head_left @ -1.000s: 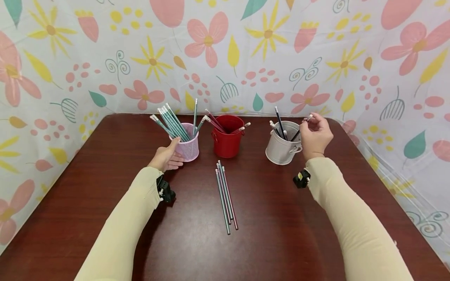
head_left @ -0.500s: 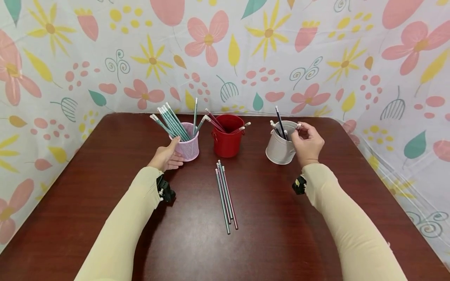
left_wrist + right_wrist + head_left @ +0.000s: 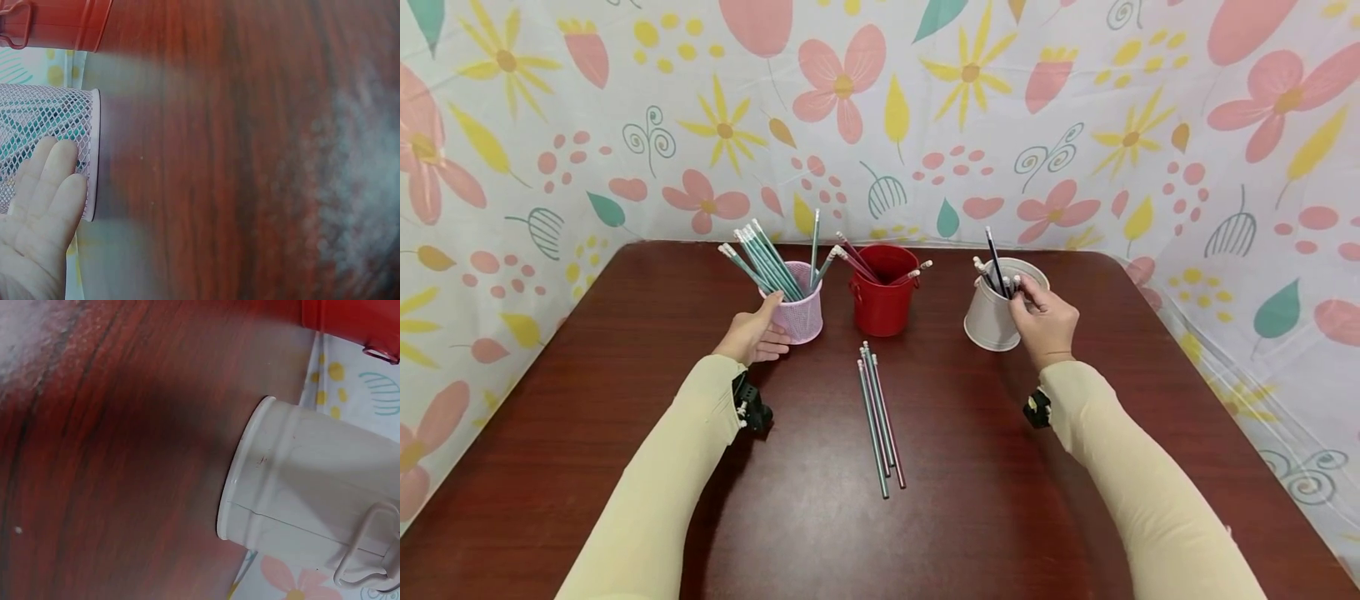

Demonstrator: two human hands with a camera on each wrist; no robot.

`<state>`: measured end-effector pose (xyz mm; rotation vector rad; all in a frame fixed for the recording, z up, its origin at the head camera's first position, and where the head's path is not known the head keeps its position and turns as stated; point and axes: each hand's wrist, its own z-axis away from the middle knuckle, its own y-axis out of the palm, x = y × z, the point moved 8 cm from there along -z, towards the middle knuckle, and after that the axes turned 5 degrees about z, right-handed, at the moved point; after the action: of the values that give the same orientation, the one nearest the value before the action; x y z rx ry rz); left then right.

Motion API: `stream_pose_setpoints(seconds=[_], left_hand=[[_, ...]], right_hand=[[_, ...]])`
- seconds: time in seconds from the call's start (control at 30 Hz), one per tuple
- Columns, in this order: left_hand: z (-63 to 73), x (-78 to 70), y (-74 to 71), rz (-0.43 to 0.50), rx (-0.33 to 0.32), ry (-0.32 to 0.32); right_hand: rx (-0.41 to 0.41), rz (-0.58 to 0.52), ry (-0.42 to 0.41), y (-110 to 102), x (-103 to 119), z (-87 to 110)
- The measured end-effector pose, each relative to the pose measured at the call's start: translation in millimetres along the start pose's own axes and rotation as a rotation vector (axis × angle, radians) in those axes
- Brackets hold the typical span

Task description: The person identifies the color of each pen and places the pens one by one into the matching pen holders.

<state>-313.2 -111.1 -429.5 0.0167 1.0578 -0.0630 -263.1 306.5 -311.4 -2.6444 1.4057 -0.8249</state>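
Note:
On the left, my left hand point(image 3: 752, 333) rests against a pink mesh pencil cup point(image 3: 801, 319), thumb at the rim. Its fingers lie nearly straight along the mesh point(image 3: 53, 109) in the left wrist view. Several teal pencils point(image 3: 767, 258) with white erasers lean in that cup. My right hand point(image 3: 1048, 325) is at the rim of a white metal bucket point(image 3: 988, 321), pinching a pencil point(image 3: 1017, 281) by its eraser end; its lower part is hidden inside. A dark pencil point(image 3: 994, 254) and several others stand there too. Only the bucket's side point(image 3: 312, 469) shows in the right wrist view.
Between the two containers stands a red bucket point(image 3: 882, 312) holding several reddish pencils point(image 3: 857, 258). Several loose teal and reddish pencils point(image 3: 882, 425) lie mid-table. A floral cloth point(image 3: 887, 100) hangs behind the brown table point(image 3: 970, 517).
My right hand has moved left and down to the white bucket, and the pencil it pinches has sunk deeper inside. The left hand has stayed at the pink cup.

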Motion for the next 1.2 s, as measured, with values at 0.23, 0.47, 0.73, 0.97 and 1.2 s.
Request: stream_pose_setpoints(seconds=[0.23, 0.47, 0.73, 0.97, 1.2], left_hand=[[-1.7, 0.3, -0.2, -0.004, 0.002, -0.005], [-0.2, 2.4, 0.8, -0.004, 0.009, -0.014], [0.0, 2.8, 1.4, -0.005, 0.013, -0.012], [1.7, 0.1, 1.5, -0.013, 0.017, -0.003], [3.6, -1.2, 1.3, -0.017, 0.014, 0.002]], right_hand=[[-0.083, -0.08, 0.039, -13, 14, -1.0], [-0.058, -0.293, 0.008, -12, 54, -2.2], [0.147, -0.333, -0.117, 10, 95, 20.9], [0.615, -0.392, -0.071, 51, 105, 44.6], [1.487, 0.024, 0.222, 106, 87, 102.2]])
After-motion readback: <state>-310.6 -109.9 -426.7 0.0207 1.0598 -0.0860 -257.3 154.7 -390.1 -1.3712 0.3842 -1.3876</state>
